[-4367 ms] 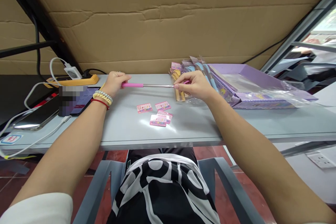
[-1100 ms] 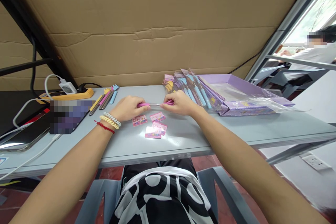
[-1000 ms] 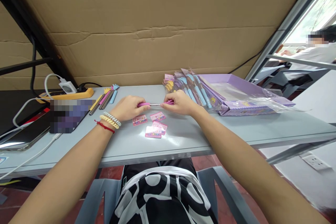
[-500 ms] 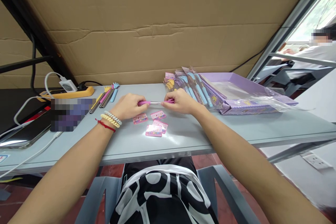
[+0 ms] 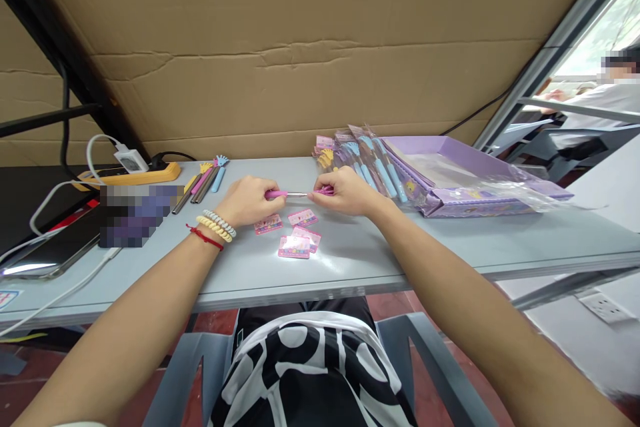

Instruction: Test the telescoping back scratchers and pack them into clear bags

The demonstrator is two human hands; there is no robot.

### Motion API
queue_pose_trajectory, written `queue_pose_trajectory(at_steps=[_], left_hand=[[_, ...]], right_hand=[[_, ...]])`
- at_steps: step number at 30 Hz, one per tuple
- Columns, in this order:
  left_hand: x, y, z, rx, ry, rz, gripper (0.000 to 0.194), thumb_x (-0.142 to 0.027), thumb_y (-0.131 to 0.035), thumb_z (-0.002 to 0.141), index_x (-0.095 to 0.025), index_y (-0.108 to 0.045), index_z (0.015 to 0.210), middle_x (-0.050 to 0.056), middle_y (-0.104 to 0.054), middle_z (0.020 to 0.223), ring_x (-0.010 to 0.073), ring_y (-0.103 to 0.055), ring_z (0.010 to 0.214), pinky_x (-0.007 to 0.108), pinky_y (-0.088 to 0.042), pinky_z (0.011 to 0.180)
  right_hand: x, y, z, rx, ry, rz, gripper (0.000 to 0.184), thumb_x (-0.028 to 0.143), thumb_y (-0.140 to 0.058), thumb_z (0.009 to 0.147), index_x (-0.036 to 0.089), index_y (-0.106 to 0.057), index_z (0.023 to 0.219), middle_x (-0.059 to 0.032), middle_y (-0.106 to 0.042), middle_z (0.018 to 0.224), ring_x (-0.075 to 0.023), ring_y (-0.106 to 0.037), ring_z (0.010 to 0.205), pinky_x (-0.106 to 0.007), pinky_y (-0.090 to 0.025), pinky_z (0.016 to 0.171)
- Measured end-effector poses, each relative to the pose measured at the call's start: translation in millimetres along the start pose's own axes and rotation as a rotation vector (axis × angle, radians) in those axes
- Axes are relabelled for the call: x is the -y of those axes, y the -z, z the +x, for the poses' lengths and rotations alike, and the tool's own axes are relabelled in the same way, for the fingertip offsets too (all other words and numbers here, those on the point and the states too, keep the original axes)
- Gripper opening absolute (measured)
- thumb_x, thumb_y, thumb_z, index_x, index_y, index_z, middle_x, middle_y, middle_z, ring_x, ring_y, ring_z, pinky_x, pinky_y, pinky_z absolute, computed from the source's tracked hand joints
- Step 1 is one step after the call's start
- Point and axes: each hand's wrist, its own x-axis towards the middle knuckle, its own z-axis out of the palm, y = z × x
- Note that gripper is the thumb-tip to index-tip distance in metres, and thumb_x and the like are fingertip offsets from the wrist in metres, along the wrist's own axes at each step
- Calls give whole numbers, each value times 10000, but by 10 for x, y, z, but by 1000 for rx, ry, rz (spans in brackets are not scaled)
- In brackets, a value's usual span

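Note:
Both hands hold a pink telescopic stick [image 5: 293, 194] with a thin metal shaft, level over the grey table [image 5: 350, 260]. My left hand [image 5: 249, 200] is closed round its pink handle. At the other end, the fingers of my right hand [image 5: 347, 191] pinch the pink tip. Only a short piece of shaft shows between the two hands. Several small pink cards [image 5: 300, 235] lie on the table just below my hands.
Several loose sticks [image 5: 203, 181] lie left of my hands, beside a yellow power strip [image 5: 131, 176] with a charger and cables. Packaged sticks [image 5: 360, 160] and a purple box [image 5: 465, 180] sit at the right. A cardboard wall stands behind. Another person sits at far right.
The stick was stretched long between my hands 4.4 s ago; it is now pushed in short and my hands are close together. Over the last second they barely moved.

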Motion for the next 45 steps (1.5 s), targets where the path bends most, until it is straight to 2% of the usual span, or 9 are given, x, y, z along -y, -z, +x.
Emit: queue_pose_trajectory(at_steps=[17, 31, 45], left_hand=[[15, -4, 4, -8, -40, 3, 272, -383, -464, 758, -196, -483, 562, 0, -505, 519, 130, -364, 506, 288, -238, 528], [8, 2, -9, -11, -50, 22, 257, -369, -467, 756, -199, -552, 583, 9, -545, 524, 141, -405, 510, 290, -254, 526], [10, 0, -2, 5, -43, 26, 276, -375, -459, 757, -201, -461, 543, 4, -504, 497, 133, -346, 485, 297, -222, 522]], right_hand=[[19, 18, -9, 6, -8, -6, 267, 360, -546, 790, 151, -618, 641, 20, -497, 508, -75, -375, 506, -231, -283, 543], [34, 26, -11, 7, -1, -13, 264, 352, -548, 795, 149, -623, 644, 19, -494, 506, -74, -369, 504, -235, -275, 545], [32, 27, -5, 11, -3, -3, 261, 349, -547, 792, 151, -615, 636, 19, -495, 507, -76, -373, 508, -237, -274, 546]])
